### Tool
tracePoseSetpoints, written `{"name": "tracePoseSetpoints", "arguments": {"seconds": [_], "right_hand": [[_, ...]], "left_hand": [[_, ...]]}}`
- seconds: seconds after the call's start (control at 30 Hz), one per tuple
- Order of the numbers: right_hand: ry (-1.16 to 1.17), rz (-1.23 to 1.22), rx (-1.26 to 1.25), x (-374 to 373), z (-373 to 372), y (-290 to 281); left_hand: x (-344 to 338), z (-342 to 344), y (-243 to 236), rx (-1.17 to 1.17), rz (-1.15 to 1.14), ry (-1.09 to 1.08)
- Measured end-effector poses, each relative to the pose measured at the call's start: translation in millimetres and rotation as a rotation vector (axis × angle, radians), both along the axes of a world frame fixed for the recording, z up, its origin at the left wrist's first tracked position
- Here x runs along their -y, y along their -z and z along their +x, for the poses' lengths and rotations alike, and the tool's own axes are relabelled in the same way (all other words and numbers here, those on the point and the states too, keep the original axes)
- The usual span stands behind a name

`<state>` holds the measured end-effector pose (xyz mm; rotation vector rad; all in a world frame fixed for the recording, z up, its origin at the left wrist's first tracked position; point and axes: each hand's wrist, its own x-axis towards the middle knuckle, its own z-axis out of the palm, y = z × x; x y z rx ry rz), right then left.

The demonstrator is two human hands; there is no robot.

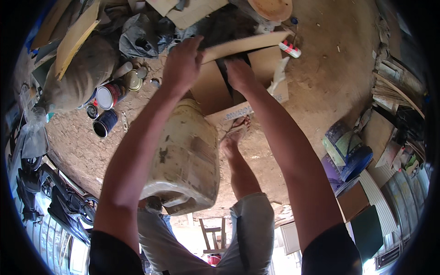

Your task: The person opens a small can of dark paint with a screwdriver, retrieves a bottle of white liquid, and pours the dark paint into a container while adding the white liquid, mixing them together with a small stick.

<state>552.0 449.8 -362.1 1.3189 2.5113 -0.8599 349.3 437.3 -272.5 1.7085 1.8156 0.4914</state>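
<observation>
- The cardboard box (211, 87) sat open on the dirt floor (325, 59), ahead of the person and just beyond a big, grimy plastic jerrycan (188, 146).
- The left hand (182, 66) was at the box's far left corner, beside a raised flap; whether its fingers gripped the cardboard could not be told.
- The right hand (239, 74) reached into the box's opening, its fingertips hard to make out, so its grip could not be told.
- The two hands were apart from each other.
- A sandalled foot (234, 133) stood just below the box's near side.
- Off to the left lay a white-lidded can (105, 97), a dark blue can (105, 123) and a black plastic bag (139, 39).
- Near the box's right corner lay a red-and-white tube (290, 48).
- Farther right was a blue-rimmed bucket (357, 161).
</observation>
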Motion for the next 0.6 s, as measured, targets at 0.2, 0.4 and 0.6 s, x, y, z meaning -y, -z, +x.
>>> {"name": "tracePoseSetpoints", "arguments": {"seconds": [0.2,0.4,0.6], "right_hand": [[-0.078,0.441,0.016,10,6,82],[-0.101,0.399,0.104,15,33,99],[-0.151,0.324,0.093,21,14,81]], "left_hand": [[46,-29,-52,0.309,-0.099,-0.072],[134,-94,-97,0.384,-0.245,-0.313],[246,-126,-140,0.272,-0.498,-0.521]]}}
